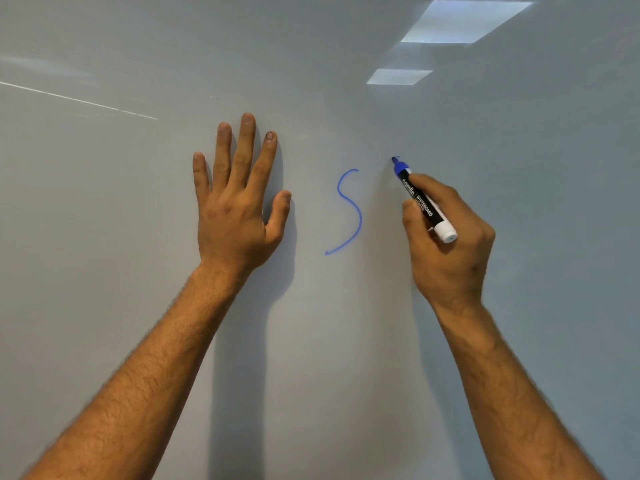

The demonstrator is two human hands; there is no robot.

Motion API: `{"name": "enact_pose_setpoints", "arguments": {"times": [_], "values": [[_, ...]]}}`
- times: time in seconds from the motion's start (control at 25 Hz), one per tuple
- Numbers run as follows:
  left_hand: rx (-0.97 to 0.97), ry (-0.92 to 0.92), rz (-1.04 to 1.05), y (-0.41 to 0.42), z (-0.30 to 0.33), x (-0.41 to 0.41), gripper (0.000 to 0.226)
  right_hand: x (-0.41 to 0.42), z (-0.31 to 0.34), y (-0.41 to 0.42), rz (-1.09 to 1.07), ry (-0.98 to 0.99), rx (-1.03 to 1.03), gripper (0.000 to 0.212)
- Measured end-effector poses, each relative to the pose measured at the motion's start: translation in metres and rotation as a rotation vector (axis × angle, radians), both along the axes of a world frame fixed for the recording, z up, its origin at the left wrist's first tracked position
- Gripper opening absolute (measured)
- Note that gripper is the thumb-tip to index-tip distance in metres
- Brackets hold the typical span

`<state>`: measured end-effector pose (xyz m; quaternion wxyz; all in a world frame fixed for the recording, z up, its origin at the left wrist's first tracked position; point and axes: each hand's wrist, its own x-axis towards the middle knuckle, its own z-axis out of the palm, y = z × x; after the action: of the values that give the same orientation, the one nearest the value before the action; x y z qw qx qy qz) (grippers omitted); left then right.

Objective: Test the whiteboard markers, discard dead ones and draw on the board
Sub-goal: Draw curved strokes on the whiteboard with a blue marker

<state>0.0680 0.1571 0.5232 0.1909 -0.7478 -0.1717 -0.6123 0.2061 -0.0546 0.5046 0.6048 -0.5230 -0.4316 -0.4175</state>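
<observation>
The whiteboard (346, 341) fills the whole view. My right hand (446, 244) grips a blue whiteboard marker (420, 199) with a black barrel and a white end; its tip touches the board at a tiny blue mark up and to the left of the hand. A blue S-shaped stroke (348, 213) stands on the board between my hands. My left hand (239, 202) lies flat on the board with its fingers spread, holding nothing.
Reflections of two ceiling lights (464, 22) show at the board's upper right. A thin bright streak (79, 100) runs across the upper left. No other markers or a bin are in view.
</observation>
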Motion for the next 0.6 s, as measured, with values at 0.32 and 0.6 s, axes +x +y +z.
{"name": "enact_pose_setpoints", "arguments": {"times": [0.32, 0.6], "values": [[-0.003, -0.006, -0.007, 0.000, -0.001, 0.001, 0.068, 0.005, -0.041, -0.007, -0.082, -0.016, 0.002, 0.016], [-0.005, -0.015, -0.016, 0.000, -0.001, 0.001, 0.067, -0.018, -0.109, 0.005, 0.023, -0.034, -0.119, 0.013]]}}
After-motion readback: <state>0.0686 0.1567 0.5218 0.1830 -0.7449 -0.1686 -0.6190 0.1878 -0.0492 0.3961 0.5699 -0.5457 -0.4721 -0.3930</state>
